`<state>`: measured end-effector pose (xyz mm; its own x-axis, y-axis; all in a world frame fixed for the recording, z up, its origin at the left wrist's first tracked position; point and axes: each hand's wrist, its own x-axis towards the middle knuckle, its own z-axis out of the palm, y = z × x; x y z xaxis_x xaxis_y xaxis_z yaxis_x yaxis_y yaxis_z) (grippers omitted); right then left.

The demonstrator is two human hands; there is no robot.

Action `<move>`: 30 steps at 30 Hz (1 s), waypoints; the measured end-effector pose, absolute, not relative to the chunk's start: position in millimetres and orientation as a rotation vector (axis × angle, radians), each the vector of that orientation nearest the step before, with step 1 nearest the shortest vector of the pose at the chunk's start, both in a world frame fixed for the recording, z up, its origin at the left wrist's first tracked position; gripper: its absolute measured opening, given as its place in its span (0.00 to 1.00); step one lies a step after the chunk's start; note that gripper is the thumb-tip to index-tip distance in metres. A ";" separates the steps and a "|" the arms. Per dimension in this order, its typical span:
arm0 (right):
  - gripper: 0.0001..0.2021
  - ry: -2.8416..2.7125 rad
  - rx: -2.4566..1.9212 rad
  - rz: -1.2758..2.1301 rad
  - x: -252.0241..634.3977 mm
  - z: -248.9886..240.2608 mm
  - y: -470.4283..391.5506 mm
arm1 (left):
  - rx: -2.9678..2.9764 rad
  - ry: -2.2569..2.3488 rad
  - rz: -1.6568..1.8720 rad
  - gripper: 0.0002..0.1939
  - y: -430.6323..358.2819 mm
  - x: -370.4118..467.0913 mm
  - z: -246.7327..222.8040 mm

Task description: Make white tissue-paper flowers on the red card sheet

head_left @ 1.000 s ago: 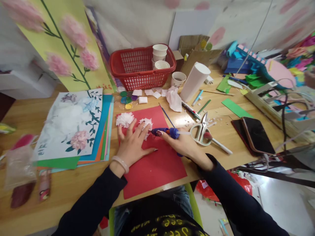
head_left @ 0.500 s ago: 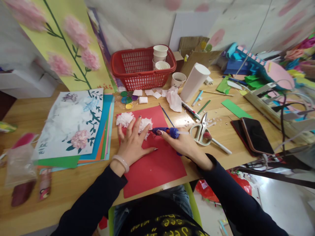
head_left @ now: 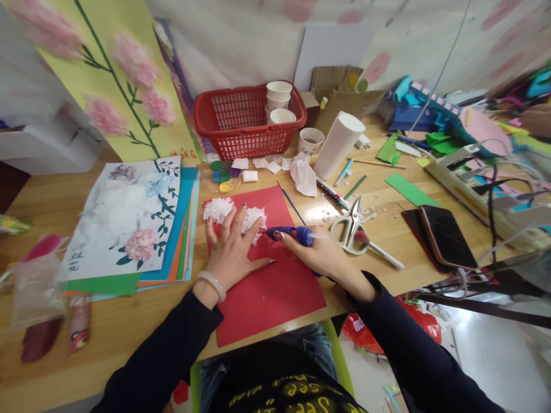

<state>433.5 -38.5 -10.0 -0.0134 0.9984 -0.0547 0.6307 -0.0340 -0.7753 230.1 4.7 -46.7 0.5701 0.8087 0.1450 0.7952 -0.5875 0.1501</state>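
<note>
On the table in front of me lies a sheet of red paper (head_left: pixel 275 287) with two fluffy white paper flowers (head_left: pixel 218 210) near its top left. My left hand (head_left: pixel 232 246) is spread flat over the sheet, its fingertips reaching onto the flowers. A blue hot glue gun (head_left: pixel 297 234) with a clear glue stick in its back end is gripped in my right hand (head_left: pixel 322 249). Its nozzle points left, close to the lower edge of the right-hand flower (head_left: pixel 255 221). Whether the nozzle touches the flower I cannot tell.
White-handled scissors (head_left: pixel 350 229) and a thin paintbrush (head_left: pixel 291 203) lie right of the red sheet. Behind stand a red basket (head_left: pixel 249 140) with paper cups and a white roll (head_left: pixel 340 146). Coloured papers under a flower picture (head_left: pixel 124 223) are at left; a phone (head_left: pixel 447 236) is at right.
The glue gun in my right hand has tilted slightly, its nozzle staying beside the right-hand flower. My left hand has stayed in place. The view has shifted a little.
</note>
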 end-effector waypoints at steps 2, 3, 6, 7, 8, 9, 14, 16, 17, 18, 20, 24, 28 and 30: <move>0.24 -1.697 -1.720 0.915 431.1 -7.4 -39.9 | 2.719 1.397 0.307 0.42 4.9 229.7 -46.6; 0.23 -1.693 -1.721 0.943 429.7 -6.4 -40.2 | 2.717 1.399 0.309 0.42 4.9 229.5 -46.7; 0.23 -1.678 -1.727 0.996 426.8 -3.8 -40.0 | 2.708 1.406 0.315 0.42 5.1 229.4 -47.6; 0.23 -1.671 -1.741 0.992 427.1 -2.8 -40.0 | 2.704 1.412 0.315 0.43 5.1 229.5 -48.2; 0.24 -1.664 -1.756 0.983 428.2 -1.7 -40.1 | 2.700 1.419 0.315 0.43 5.1 229.7 -48.9; 0.25 -1.653 -1.766 0.981 430.2 -0.5 -40.6 | 2.696 1.427 0.313 0.44 5.1 229.9 -49.6; 0.26 -1.475 -1.752 1.021 452.6 5.6 -48.2 | 2.703 1.448 0.322 0.47 4.5 229.9 -52.2; 0.27 -1.396 -1.735 0.968 468.0 8.4 -54.2 | 2.709 1.447 0.334 0.47 4.3 229.5 -52.6; 0.28 -1.347 -1.745 0.930 477.7 10.1 -57.8 | 2.711 1.446 0.339 0.47 4.3 229.3 -52.8; 0.27 -1.273 -1.780 0.874 488.7 12.0 -61.9 | 2.714 1.444 0.343 0.47 4.3 229.0 -53.2; 0.24 -1.065 -1.924 0.704 514.4 16.0 -70.3 | 2.722 1.440 0.352 0.47 4.6 228.7 -54.7; 0.20 -0.918 -2.126 0.308 568.6 16.6 -79.2 | 2.745 1.440 0.371 0.46 4.8 228.7 -57.7; 0.22 -0.938 -2.292 0.222 603.7 -0.4 -79.0 | 2.748 1.446 0.452 0.41 1.2 226.2 -51.4; 0.21 -0.973 -2.328 0.198 609.8 -12.8 -90.6 | 2.737 1.403 0.585 0.31 -1.7 221.0 -43.4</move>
<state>609.8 -90.6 -12.8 0.7201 0.6881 0.0897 0.5986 -0.5506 -0.5818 221.0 -1.7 -43.4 0.5287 0.7853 0.3221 0.7814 -0.5985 0.1767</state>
